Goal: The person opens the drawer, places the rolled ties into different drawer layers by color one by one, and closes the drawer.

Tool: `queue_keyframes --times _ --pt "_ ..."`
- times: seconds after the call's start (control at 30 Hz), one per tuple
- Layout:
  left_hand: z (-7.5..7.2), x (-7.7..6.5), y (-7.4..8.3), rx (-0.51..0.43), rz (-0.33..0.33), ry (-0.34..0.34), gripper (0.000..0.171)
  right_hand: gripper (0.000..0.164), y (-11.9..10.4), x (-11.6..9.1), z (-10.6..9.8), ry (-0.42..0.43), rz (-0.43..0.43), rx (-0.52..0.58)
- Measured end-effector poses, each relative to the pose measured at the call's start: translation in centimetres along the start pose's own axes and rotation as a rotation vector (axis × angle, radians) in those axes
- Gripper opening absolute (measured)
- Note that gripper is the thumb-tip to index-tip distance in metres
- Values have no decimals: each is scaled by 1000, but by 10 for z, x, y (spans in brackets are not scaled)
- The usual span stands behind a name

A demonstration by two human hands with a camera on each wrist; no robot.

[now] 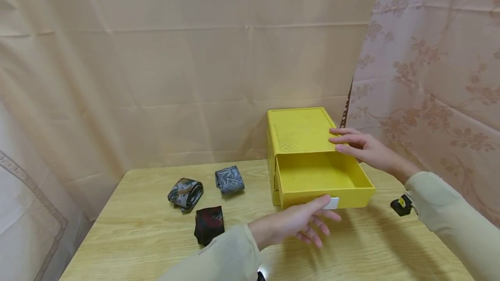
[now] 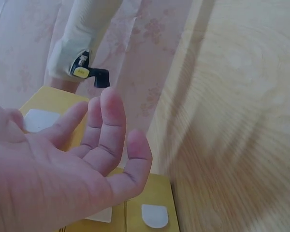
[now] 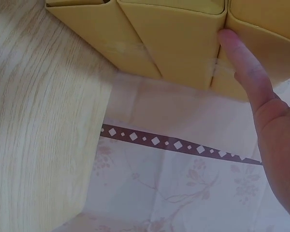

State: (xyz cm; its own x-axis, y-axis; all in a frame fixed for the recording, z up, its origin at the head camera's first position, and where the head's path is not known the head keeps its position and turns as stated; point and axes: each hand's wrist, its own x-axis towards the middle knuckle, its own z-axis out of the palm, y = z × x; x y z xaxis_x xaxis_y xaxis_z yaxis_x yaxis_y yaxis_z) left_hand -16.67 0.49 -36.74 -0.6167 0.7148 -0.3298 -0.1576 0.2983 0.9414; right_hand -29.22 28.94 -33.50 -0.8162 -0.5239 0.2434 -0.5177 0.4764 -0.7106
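A yellow drawer cabinet (image 1: 300, 127) stands at the back right of the table, its top drawer (image 1: 324, 198) pulled out and its bare floor showing. My left hand (image 1: 294, 222) is at the drawer's front, the thumb against the white pull tab (image 1: 333, 203) and the other fingers loosely spread below. In the left wrist view those fingers wrap round nothing. With fingers extended, my right hand (image 1: 363, 148) rests on the cabinet's right top edge. One digit of the right hand (image 3: 280, 125) touches the side panel in the right wrist view.
Left of the cabinet lie three rolled cloth strips resembling neckties: one grey and brown patterned (image 1: 185, 194), one blue-grey with leaves (image 1: 229, 180), one black and dark red (image 1: 209, 224). Lower drawers bear white tabs (image 2: 155, 216). Curtains (image 1: 187, 64) hang behind the wooden table (image 1: 144, 220).
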Motion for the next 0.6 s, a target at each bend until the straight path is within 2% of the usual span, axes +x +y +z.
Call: queue_keyframes --times 0.3,0.6 --pt "6 -5 -3 23 13 -58 74 34 -1 -1 0 6 9 -9" --pt "1 -5 -7 43 39 -130 74 34 -3 -1 2 13 -20 -4"
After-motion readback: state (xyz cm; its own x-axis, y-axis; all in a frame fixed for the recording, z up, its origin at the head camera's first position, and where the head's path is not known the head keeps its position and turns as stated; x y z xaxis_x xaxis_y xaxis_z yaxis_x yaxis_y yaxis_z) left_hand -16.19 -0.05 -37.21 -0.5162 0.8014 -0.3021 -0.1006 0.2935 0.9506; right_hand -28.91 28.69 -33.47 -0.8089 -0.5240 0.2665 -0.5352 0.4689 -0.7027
